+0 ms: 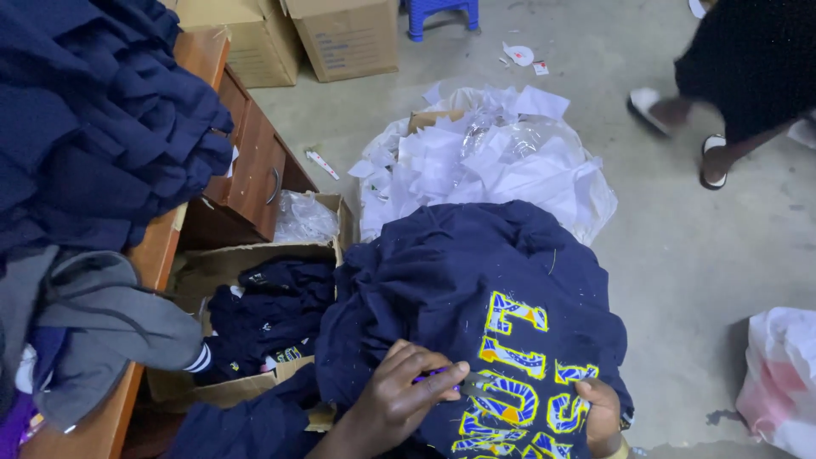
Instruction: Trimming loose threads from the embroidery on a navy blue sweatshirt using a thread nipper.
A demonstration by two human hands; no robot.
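The left hand (404,391) has its grip closed on a small purple tool (446,380), whose tip touches the yellow-and-blue lettering of one navy sweatshirt (459,272) draped across the lap. The right hand (599,416) presses flat on that lettering near the bottom edge. Just left stands one open box (255,259) of navy clothes against the counter (157,246). Ahead lies one heap of white paper (493,157); bare floor (697,255) opens to the right. Two closed boxes (344,34) stand farther off.
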